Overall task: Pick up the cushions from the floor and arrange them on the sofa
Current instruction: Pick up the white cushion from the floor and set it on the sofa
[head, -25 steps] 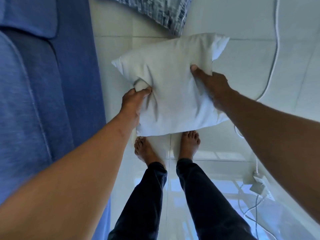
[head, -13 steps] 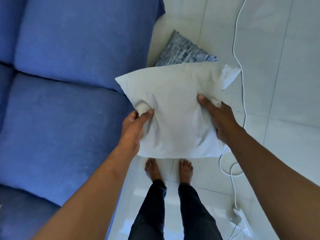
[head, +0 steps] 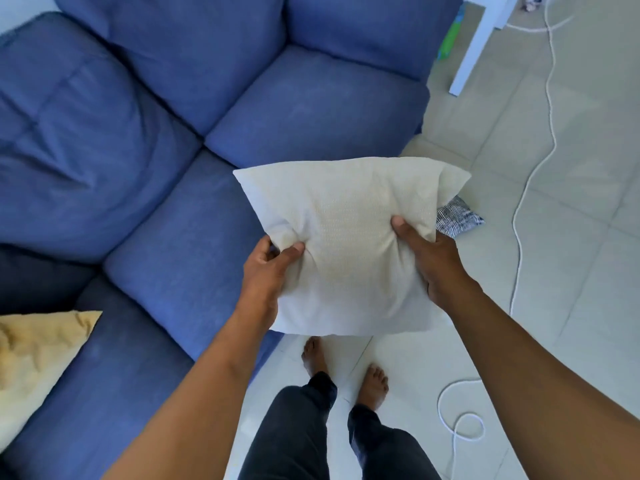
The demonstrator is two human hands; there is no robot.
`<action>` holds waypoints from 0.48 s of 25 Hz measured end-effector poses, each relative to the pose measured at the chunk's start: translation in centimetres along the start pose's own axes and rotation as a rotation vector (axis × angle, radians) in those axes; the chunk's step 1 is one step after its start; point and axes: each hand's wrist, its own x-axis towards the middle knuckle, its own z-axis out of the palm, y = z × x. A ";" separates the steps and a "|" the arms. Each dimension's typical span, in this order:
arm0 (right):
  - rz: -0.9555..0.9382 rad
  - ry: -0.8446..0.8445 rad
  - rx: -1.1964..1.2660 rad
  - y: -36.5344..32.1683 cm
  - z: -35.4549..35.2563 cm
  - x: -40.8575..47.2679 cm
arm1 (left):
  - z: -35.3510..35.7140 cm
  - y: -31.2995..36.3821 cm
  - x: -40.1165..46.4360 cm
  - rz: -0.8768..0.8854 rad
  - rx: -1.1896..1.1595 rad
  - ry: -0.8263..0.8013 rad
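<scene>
Pale floor tiles [head: 571, 237] fill the right side of the room, and a blue sofa [head: 173, 150] with deep seat and back cushions takes up the left and far side. A person stands at the near edge of the sofa on bare feet, in dark trousers [head: 311, 434], with both arms stretched forward. The left hand [head: 266, 271] is closed on the near left part of a white cushion [head: 346, 237], thumb on top and pinching a fold of fabric, fingers tucked underneath. The right hand [head: 433, 261] is closed on the near right part of the same cushion, thumb pressed into the top face and the other fingers hidden below. The white cushion is held up in the air, tilted a little, partly over the front edge of the sofa seat and partly over the floor, clear of both. Just beyond its right corner a blue and white patterned cushion [head: 457, 220] lies on the tiles, mostly hidden by the white one. A yellow cushion [head: 34, 358] rests on the sofa seat at the near left. A white cable [head: 530, 188] runs from far right across the floor and ends in loops near the person's right foot. A white furniture leg [head: 474, 46] stands at the far right, past the end of the sofa.
</scene>
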 end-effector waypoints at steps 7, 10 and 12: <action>-0.041 -0.167 -0.183 -3.6 12.0 2.0 | -9.9 1.7 1.8 0.000 -0.204 0.180; -0.038 -0.252 -0.240 -4.5 18.8 3.6 | -14.5 2.4 4.0 -0.027 -0.283 0.266; -0.014 -0.319 -0.309 -4.5 23.6 4.7 | -17.7 2.6 5.5 -0.048 -0.323 0.334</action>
